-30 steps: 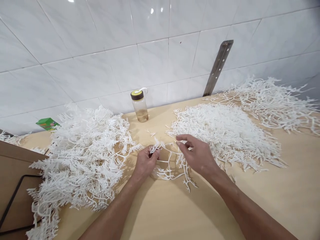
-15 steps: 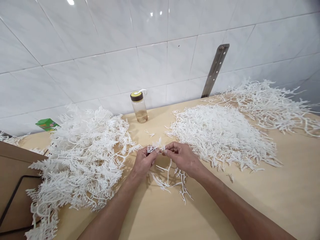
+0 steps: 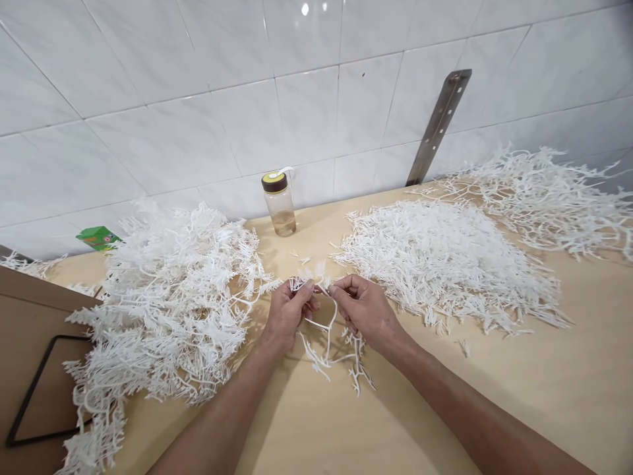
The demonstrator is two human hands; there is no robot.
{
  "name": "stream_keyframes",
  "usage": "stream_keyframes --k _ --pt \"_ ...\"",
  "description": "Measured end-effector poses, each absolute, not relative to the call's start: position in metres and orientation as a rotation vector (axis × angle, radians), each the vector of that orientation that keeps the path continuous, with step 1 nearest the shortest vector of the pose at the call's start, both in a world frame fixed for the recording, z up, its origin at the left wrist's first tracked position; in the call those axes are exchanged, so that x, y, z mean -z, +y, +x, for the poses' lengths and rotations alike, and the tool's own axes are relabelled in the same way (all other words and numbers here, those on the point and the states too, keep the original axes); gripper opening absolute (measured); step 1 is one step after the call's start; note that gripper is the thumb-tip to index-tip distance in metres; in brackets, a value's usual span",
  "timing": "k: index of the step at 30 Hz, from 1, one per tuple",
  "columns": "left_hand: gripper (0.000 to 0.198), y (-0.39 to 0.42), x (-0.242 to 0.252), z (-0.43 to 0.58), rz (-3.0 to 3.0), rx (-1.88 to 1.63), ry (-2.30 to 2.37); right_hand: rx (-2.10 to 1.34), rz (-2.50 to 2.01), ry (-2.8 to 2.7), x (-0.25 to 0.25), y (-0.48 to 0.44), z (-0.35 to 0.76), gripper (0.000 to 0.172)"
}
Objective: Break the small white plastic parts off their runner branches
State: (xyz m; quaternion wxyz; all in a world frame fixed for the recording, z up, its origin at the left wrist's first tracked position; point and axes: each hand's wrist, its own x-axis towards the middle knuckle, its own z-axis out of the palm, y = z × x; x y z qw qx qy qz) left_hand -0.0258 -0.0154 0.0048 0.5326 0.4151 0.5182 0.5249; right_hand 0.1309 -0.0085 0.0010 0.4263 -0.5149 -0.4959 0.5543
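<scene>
My left hand (image 3: 289,311) and my right hand (image 3: 363,310) are both pinched on one white plastic branched frame (image 3: 330,346) held just above the wooden table (image 3: 544,389). The frame's lower twigs hang down between my wrists and touch the tabletop. A tuft of small white pieces (image 3: 307,278) sticks up between my fingertips. To the left lies a big heap of whole white plastic frames (image 3: 173,310). To the right lies a flatter pile of small loose white pieces (image 3: 445,264).
A clear bottle with a dark cap (image 3: 279,203) stands by the tiled wall. A metal bracket (image 3: 438,128) leans up the wall. Another heap of bare white frames (image 3: 544,198) lies far right. A green carton (image 3: 99,237) and a brown cardboard sheet (image 3: 34,343) are at left.
My right hand came back from the right pile and closed on the frame beside my left hand. The frame has been turned a little between the hands.
</scene>
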Motion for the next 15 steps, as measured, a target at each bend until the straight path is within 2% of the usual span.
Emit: stream_keyframes --k 6,11,15 --pt "0.042 -0.022 -0.008 -0.016 1.066 -1.226 1.269 -1.243 -1.432 -1.323 -0.012 -0.014 0.13 0.023" --pt "0.04 -0.022 -0.014 -0.018 1.11 -1.272 1.326 -1.388 -1.354 -1.426 -0.019 -0.018 0.131 0.03" --pt "0.04 -0.019 -0.02 -0.025 1.111 -1.201 1.304 -1.412 -1.258 -1.551 -0.021 -0.016 0.14 0.028"
